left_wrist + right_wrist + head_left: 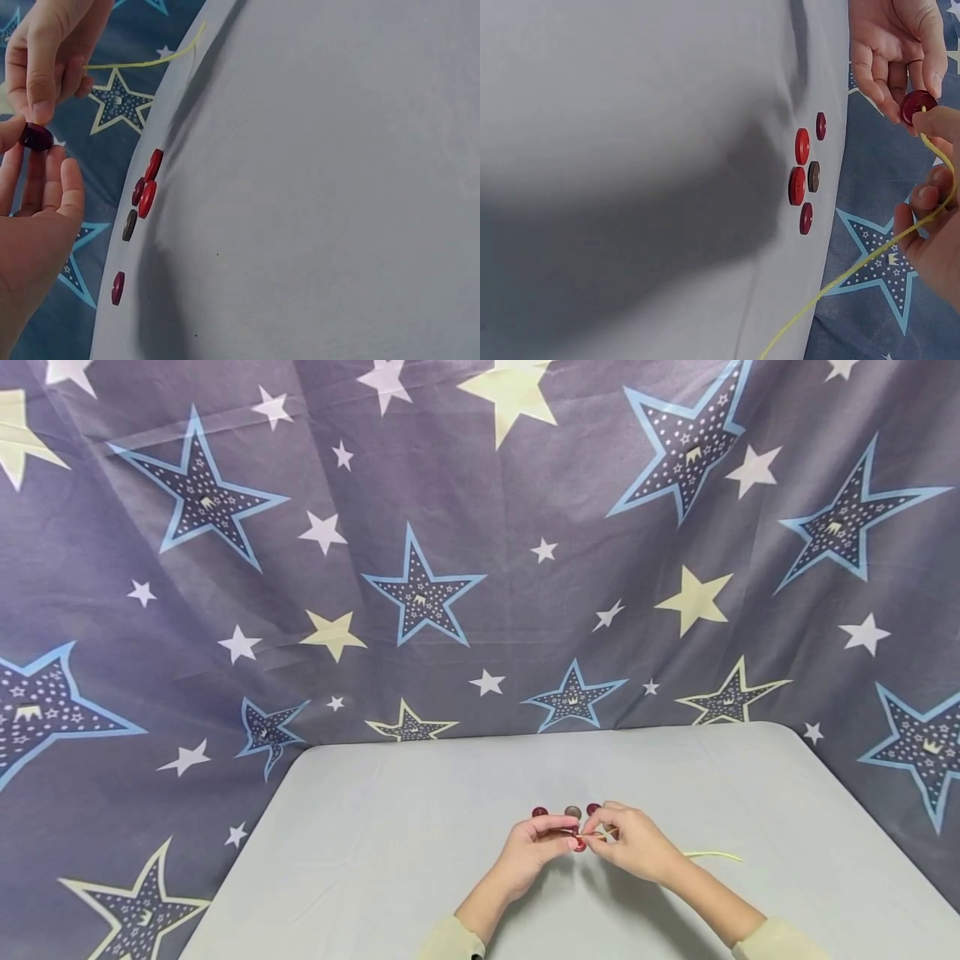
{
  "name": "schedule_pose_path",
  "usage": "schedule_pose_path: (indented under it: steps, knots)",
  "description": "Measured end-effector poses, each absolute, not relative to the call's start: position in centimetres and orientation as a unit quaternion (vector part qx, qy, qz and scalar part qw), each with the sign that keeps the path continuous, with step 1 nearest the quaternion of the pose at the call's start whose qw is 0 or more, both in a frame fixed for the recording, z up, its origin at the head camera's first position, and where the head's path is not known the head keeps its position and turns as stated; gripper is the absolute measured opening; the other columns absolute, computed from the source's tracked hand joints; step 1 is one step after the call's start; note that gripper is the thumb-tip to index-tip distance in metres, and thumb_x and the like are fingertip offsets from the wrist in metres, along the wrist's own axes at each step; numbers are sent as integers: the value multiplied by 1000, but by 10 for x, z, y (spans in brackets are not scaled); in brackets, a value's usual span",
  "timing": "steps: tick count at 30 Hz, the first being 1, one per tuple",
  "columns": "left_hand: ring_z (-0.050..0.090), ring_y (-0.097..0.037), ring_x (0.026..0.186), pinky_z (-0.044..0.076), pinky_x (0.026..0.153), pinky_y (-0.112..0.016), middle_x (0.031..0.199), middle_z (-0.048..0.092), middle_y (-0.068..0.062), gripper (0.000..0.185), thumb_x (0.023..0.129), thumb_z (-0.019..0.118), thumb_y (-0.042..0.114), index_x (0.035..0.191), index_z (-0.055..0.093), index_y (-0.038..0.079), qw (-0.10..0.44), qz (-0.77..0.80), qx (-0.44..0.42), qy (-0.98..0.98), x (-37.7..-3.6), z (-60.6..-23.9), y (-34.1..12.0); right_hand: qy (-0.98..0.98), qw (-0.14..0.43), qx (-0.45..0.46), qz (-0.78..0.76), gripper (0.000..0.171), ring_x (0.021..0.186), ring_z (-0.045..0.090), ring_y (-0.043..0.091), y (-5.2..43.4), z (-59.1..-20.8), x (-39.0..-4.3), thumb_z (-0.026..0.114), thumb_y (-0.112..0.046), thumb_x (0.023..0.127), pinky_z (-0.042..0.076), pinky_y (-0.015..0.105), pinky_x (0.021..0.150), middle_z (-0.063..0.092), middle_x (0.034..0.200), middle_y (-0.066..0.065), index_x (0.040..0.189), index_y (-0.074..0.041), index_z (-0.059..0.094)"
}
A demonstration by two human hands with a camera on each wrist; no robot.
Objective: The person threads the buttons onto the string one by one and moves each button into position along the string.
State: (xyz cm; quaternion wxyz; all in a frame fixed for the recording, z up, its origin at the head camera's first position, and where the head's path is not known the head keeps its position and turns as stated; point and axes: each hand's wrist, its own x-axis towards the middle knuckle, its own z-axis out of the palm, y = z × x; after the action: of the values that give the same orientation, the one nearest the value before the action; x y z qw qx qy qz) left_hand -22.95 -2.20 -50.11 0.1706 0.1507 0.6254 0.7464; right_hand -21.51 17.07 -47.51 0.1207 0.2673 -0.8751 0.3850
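Between the thumb and fingers of my left hand (521, 860) is a dark red button (910, 109), raised above the table. My right hand (633, 845) pinches a yellow cord (866, 261) right at the button's face. In the right wrist view the cord's end meets the middle of the button; whether it passes through a hole cannot be made out. The rest of the cord trails past my right hand, and its tail lies to the right in the head view.
On the pale grey table (360, 843) lie several loose buttons beyond my hands: bright red ones (797, 186), dark red ones (821, 126) and a grey-brown one (814, 177). Behind the table hangs a dark cloth (480, 527) printed with stars.
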Motion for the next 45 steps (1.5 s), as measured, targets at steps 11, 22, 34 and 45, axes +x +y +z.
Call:
schedule_pose_path:
  steps: [11,22,34,45]
  knots:
    - [66,-7,85,52,81,-23,108,65,-23,40,82,65,0,119,54,-12,172,753,165,614,-228,-500,-21,-864,103,266,415,12,66,47,1,168,-479,-217,73,-10,77,43,18,58,57,75,-8,78,-19,65]
    - [67,-5,83,54,78,-23,107,62,-32,40,81,70,5,114,57,-13,124,745,186,629,-229,-504,-18,-824,-14,211,525,6,54,39,-2,170,-470,-218,67,-11,83,36,17,50,47,63,-6,86,-7,69]
    - [67,-11,84,53,74,-20,103,64,-26,31,78,72,2,107,64,-7,58,692,186,695,-225,-503,-17,-826,-60,156,538,21,56,45,-1,169,-470,-219,65,-22,86,40,18,52,60,66,-2,85,-1,70]
    - [64,-28,90,52,84,-35,98,63,-24,25,78,71,2,102,65,-5,9,645,211,735,-216,-490,-17,-833,-37,150,531,16,58,49,-1,166,-471,-219,67,-15,83,41,18,53,66,71,9,82,1,69]
